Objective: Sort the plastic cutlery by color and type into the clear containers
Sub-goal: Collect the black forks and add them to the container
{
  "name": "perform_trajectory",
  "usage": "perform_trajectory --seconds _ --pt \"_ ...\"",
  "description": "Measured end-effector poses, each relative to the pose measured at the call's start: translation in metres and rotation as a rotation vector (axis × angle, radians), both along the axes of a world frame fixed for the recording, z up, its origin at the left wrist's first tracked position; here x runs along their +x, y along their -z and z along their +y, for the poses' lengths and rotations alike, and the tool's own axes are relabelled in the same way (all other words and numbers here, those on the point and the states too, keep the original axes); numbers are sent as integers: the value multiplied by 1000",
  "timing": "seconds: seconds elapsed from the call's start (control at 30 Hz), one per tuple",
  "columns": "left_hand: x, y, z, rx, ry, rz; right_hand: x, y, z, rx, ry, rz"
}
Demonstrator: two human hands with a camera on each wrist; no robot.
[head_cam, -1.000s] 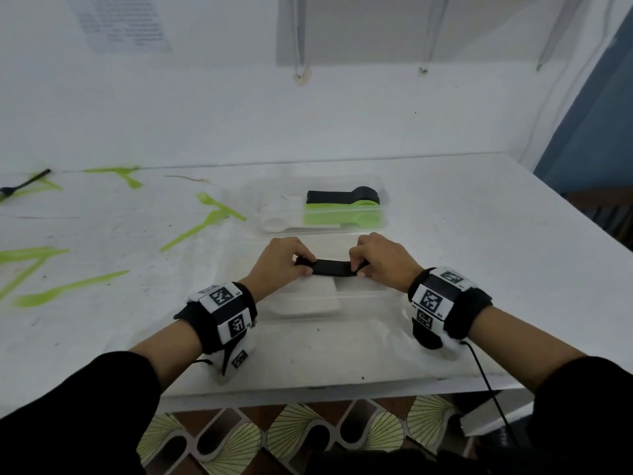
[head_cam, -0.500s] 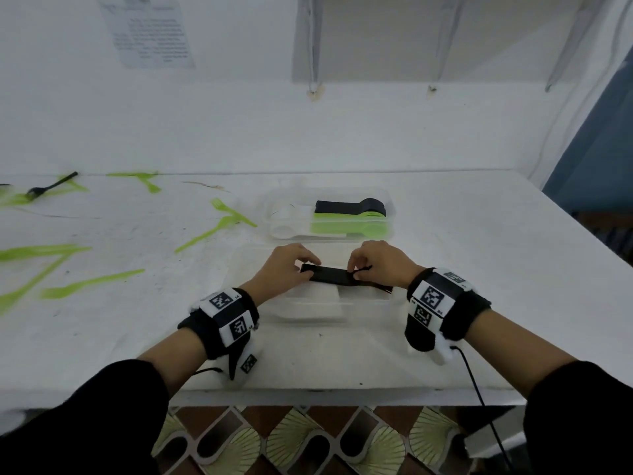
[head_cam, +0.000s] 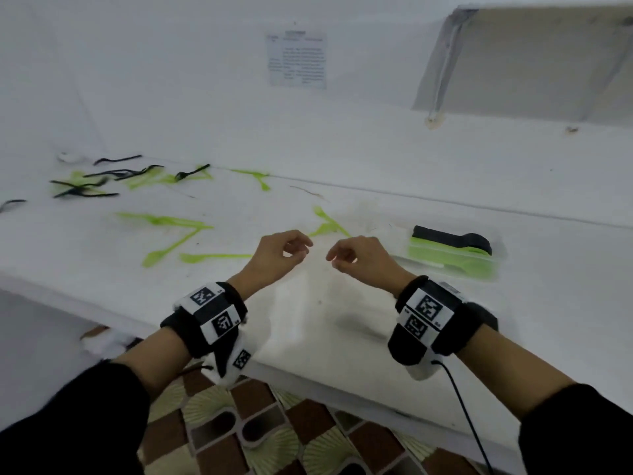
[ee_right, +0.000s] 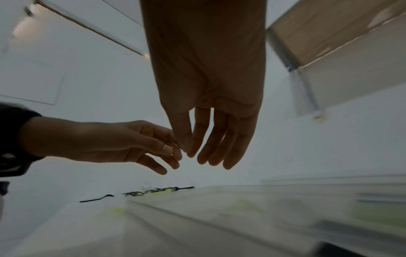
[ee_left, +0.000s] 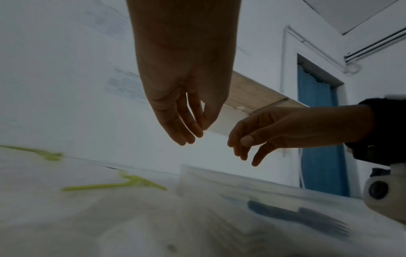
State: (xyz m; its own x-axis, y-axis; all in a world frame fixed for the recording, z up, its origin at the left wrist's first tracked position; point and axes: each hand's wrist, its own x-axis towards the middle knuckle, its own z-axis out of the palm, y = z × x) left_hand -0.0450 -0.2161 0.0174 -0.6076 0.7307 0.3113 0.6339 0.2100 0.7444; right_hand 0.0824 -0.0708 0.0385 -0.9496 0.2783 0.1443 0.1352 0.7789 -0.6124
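Observation:
Both hands hover side by side above the white table, and neither holds anything. My left hand has its fingers loosely curled, as the left wrist view also shows. My right hand hangs relaxed too. A clear container to the right holds a stack of black cutlery on a green stack. A nearer clear container below the hands holds black forks, blurred. Loose green cutlery lies to the left.
Several black forks lie mixed with green pieces at the table's far left, by the wall. The table's front edge runs just under my wrists, with patterned floor below. A paper sheet hangs on the wall.
Both hands let go of the black stack they pinched over the near container and have lifted off it, empty. The head view has swung left, showing more loose cutlery.

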Motion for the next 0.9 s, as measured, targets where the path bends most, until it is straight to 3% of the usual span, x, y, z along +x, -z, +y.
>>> perform_trajectory --seconds 0.5,0.9 --pt "-147 4 -219 -22 -367 -179 -198 4 -178 -92 -198 130" --pt "-253 19 -294 58 -514 -264 -334 26 -258 -87 -251 85"
